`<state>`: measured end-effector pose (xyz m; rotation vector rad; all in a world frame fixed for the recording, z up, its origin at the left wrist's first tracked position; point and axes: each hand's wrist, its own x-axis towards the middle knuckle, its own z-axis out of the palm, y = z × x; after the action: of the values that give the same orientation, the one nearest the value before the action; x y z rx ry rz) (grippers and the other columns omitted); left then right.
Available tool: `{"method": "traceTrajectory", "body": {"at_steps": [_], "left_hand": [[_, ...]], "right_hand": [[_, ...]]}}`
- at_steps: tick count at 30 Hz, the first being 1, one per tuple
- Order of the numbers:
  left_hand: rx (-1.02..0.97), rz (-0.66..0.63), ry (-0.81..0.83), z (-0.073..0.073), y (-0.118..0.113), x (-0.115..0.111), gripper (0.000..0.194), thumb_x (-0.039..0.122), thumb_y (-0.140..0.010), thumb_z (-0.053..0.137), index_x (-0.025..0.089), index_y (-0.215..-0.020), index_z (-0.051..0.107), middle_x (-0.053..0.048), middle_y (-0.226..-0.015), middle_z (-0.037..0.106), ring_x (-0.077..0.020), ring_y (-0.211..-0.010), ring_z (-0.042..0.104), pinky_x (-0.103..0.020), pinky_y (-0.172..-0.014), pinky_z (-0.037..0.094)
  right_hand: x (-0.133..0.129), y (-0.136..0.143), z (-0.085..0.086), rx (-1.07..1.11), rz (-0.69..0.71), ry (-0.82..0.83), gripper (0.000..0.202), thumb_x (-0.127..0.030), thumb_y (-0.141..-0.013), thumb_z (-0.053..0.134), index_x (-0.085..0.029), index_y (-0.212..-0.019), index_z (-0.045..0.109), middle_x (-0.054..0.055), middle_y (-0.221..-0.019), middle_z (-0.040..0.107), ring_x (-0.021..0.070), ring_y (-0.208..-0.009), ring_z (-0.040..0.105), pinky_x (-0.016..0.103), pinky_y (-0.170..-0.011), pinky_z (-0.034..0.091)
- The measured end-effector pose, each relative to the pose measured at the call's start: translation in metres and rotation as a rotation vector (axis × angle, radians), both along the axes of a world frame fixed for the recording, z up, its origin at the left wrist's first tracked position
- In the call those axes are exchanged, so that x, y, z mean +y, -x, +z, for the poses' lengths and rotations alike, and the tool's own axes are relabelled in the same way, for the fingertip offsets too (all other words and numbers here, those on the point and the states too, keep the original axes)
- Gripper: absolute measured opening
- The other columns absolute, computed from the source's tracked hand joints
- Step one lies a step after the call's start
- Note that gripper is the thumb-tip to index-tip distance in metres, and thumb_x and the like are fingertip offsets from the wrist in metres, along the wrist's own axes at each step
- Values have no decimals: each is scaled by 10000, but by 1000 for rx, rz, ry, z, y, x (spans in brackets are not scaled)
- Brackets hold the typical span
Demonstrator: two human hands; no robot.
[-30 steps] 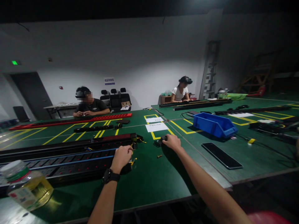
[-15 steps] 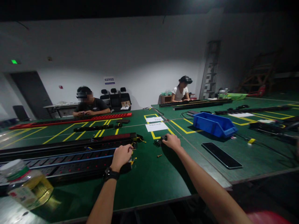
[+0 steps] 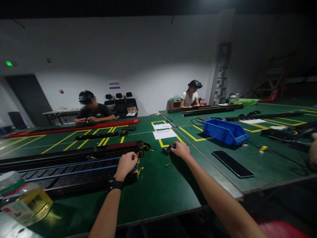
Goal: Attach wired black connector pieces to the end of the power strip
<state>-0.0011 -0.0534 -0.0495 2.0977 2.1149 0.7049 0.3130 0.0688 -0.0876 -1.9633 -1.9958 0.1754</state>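
Note:
My left hand (image 3: 127,162), a dark watch on its wrist, is over the near end of a long black socket strip (image 3: 81,174). Its fingers are curled together, and what they pinch, if anything, is hidden. Blue lines run along the strip, and thin yellow wires (image 3: 140,171) stick out at its end. To the right, my right hand (image 3: 181,150) rests low over the green table, its fingers closed on a small black part (image 3: 172,145). Small dark pieces (image 3: 164,151) lie just left of those fingers. Nearer to me lies a small brass-coloured screw (image 3: 167,165).
A drink bottle (image 3: 24,200) stands at the near left. On the right are a blue bin (image 3: 225,132) and a phone (image 3: 232,163). White paper labels (image 3: 164,134) lie ahead. Two people sit across the table; another person's hand (image 3: 313,152) shows at the right edge.
The view has shifted slightly, so most things sit a little farther left. Another person's hand has come in at the right edge. My hands stay in nearly the same places.

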Motion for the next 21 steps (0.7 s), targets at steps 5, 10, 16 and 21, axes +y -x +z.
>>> {"method": "traceTrajectory", "body": {"at_steps": [5,10,16,21], "left_hand": [[34,31,-91,-3,-2,-3,189,184,-925,489,201,-866,667,-72,-883,739,-211,-835,686,-283,-718,431],[-63,43,-246,-2,-3,-6,170,219,-947,486,208,-952,655,-77,-998,730,-216,-896,686,-303,-790,490],[-82,-52,-372,0,-9,-13,229,238,-991,425,209,-1033,648,-74,-1046,732,-232,-974,687,-350,-878,511],[-5,-138,-387,-2,-14,-17,249,252,-1004,420,220,-1052,663,-57,-1031,736,-228,-977,687,-343,-863,520]], "right_hand": [[-3,2,1,-11,-6,-14,444,-446,-895,596,-184,-1243,683,190,-1233,645,336,-1141,575,393,-840,448],[-5,4,1,-51,-5,-40,439,-452,-906,578,-159,-1214,685,194,-1216,656,344,-1154,573,405,-852,449],[-6,5,0,-64,14,-65,393,-417,-915,573,-133,-1160,689,209,-1172,680,338,-1122,593,397,-835,454],[-8,6,2,-40,5,-158,344,-395,-921,581,-139,-1110,712,217,-1146,690,357,-1102,600,416,-830,454]]}}
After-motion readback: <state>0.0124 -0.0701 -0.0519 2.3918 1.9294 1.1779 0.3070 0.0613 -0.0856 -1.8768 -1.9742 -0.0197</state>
